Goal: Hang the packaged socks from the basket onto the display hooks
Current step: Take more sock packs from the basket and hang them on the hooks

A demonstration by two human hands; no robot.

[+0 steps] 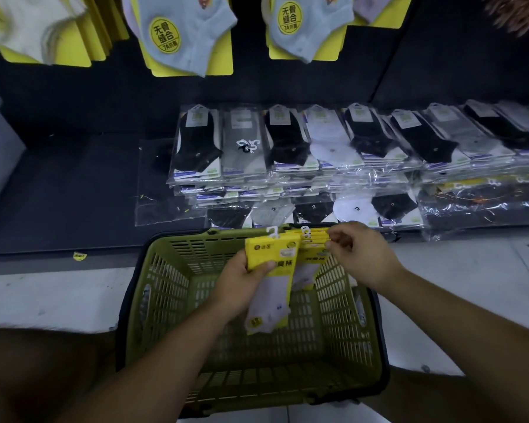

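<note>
1. Left hand point(242, 283): is gripping a single sock pack point(271, 254), thumb lying across the yellow card and fingers curled behind it. The pack is hanging over the inside of the basket with its white plastic hanger pointing up.
2. Right hand point(361, 254): is pinching the top of a fanned bundle of packs point(313, 241), fingertips closed on the cards just beside their white hangers. The bundle is touching the single pack's right edge, above the basket's far rim.
3. Basket point(165, 270): green and slatted, is sitting on the pale floor point(43, 294) in front of the dark shelf point(74, 178). Its bottom is showing no loose packs, though the hands are hiding part of it.
4. Hung packs point(190, 35): several groups on yellow cards are hanging against the dark wall at the top of the view. The display hooks themselves are falling outside the frame.
5. Bagged socks point(287, 141): are lying in overlapped rows on the shelf, well apart from the hands.
6. Progress, as a judgement: the basket is looking emptied into the two hands, so the job is probably nearing its end. What is left is separating these packs and hanging each one. None of the held packs is on a hook yet.
</note>
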